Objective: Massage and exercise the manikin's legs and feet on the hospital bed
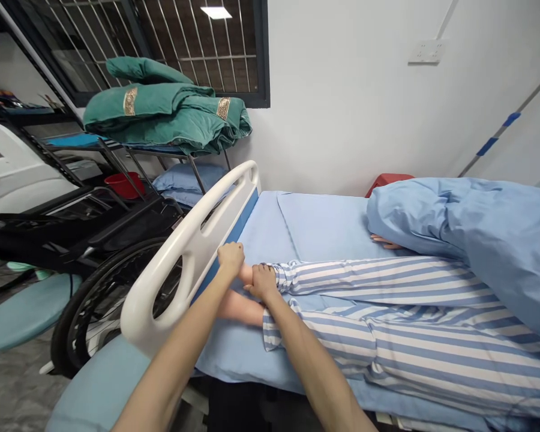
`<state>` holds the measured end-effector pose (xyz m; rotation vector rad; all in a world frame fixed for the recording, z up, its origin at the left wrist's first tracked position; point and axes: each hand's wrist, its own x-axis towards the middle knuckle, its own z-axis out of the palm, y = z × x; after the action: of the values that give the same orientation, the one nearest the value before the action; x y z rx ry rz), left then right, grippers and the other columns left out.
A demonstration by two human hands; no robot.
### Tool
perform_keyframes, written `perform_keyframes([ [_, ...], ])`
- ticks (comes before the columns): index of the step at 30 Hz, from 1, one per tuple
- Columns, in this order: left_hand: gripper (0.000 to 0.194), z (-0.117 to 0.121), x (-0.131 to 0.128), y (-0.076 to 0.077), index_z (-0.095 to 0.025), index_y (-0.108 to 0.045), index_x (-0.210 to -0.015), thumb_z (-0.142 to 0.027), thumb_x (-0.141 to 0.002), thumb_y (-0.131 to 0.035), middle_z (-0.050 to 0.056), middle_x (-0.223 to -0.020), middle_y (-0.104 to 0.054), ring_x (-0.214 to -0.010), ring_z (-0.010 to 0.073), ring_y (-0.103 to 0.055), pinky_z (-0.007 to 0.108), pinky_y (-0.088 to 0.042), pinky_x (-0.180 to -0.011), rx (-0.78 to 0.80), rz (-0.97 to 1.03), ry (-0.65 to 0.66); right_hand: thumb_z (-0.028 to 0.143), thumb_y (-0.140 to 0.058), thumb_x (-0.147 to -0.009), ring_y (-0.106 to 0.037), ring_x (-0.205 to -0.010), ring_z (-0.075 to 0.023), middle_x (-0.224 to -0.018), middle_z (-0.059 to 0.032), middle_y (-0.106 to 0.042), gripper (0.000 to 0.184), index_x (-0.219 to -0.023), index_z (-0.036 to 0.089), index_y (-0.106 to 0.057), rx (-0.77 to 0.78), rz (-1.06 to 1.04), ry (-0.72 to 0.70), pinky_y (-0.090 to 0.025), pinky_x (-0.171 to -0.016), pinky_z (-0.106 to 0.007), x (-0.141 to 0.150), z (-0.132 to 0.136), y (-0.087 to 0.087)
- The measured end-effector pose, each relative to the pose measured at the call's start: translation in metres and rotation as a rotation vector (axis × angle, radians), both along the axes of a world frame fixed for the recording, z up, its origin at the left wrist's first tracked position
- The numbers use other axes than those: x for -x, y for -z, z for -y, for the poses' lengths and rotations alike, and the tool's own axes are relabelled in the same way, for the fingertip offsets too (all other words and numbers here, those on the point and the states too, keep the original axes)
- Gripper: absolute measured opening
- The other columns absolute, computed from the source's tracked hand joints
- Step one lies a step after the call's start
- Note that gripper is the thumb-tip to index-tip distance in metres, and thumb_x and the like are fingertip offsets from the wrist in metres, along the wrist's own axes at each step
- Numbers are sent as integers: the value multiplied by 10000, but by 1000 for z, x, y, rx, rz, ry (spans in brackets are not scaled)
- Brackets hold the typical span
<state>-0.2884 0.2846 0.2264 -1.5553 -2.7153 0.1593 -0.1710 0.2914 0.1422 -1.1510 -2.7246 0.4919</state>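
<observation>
Just inside the white bed rail (193, 240), the person's left hand (231, 259) and right hand (261, 282) sit close together over a figure lying on the bed (270, 354) in blue-and-white striped pajamas (387, 336). Two bare limbs (240, 309) stick out of the striped cuffs toward the rail, one above the other; from this view, I cannot tell whether they are arms or legs, or whether the figure is a manikin.

The right hand's fingers (256, 282) curl around the upper bare limb (246, 274), right next to its cuff. The left hand is bunched at the limb's tip beside the rail's blue-edged base, its fingers turned down and out of sight, so I cannot tell whether they grip anything.

Past the cuffs, a blue quilt (468, 240) covers the far end of the figure, with a bit of pinkish skin (387, 242) showing beneath its edge. A flat blue pillow (319, 225) lies on the bed by the wall. Beyond the rail stands a black wheelchair (103, 300), and behind it a metal rack (117, 147) holds folded green quilts (162, 114) above a blue pillow (189, 180) and a red basin (123, 185).
</observation>
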Motion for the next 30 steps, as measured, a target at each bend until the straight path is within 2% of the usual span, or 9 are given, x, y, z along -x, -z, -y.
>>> perform_keyframes([
  [5,400,1,2,8,-81,-694,-1078,-153,-888,-351,230,-1059,-690,-996,307,-676,381,-496,-792,-129,1,-98,477,-710,-799,-484,-1179,-262,-1234,-156,-603,580,-1199,94,-539,-5,5,-13,-323,-1010,-367,-1,1,-2],
  [8,398,3,3,5,-85,-683,-1094,-196,-889,-360,222,-1094,-690,-1024,305,-671,372,-499,-811,-127,51,-128,483,-713,-796,-496,-1184,-264,-1236,-153,-607,584,-1199,97,-542,-23,7,-5,-340,-1016,-377,0,0,0],
  [11,398,13,10,-2,-84,-648,-1128,-246,-888,-374,215,-1159,-678,-1083,284,-655,334,-492,-839,-73,142,-101,502,-726,-775,-519,-1178,-271,-1245,-145,-613,601,-1198,111,-556,-42,-1,-8,-359,-1020,-379,0,0,3],
  [15,487,55,17,-7,-33,-511,-1285,-303,-917,-343,233,-1186,-664,-1126,265,-640,324,-477,-869,-9,185,-8,489,-747,-755,-535,-1176,-275,-1235,-136,-632,596,-1202,132,-579,-34,-36,-5,-367,-1028,-368,0,-2,3],
  [18,446,98,10,-4,-117,-575,-1209,-369,-919,-349,193,-1156,-681,-1092,307,-650,377,-480,-852,30,126,-35,435,-788,-718,-533,-1175,-289,-1222,-160,-638,585,-1184,129,-610,-14,-78,35,-368,-1027,-365,0,-1,-2],
  [21,395,128,-6,7,-192,-609,-1115,-340,-940,-287,136,-1044,-712,-976,299,-683,378,-480,-767,-82,32,-118,398,-812,-673,-525,-1163,-331,-1193,-218,-634,599,-1150,83,-634,-15,-105,63,-383,-1015,-392,-3,7,-13],
  [24,441,136,-19,18,-183,-611,-1082,-302,-960,-204,141,-1043,-697,-917,289,-682,372,-459,-705,-201,-110,-125,354,-688,-784,-496,-1198,-342,-1209,-222,-621,464,-1156,82,-634,-60,-148,78,-363,-1052,-419,-14,23,-22],
  [27,472,133,-23,26,-173,-619,-1058,-299,-964,-174,138,-1070,-673,-904,271,-664,350,-439,-675,-245,-162,-101,336,-528,-885,-498,-1232,-304,-1271,-180,-605,389,-1206,134,-615,-81,-247,-15,-354,-1087,-402,-29,46,-24],
  [30,461,134,-23,31,-158,-621,-1068,-293,-967,-191,135,-1088,-656,-942,247,-640,322,-435,-702,-301,-166,-68,439,-571,-862,-572,-1179,-307,-1251,-171,-632,493,-1283,182,-572,23,-207,-181,-446,-1005,-420,-41,67,-19],
])
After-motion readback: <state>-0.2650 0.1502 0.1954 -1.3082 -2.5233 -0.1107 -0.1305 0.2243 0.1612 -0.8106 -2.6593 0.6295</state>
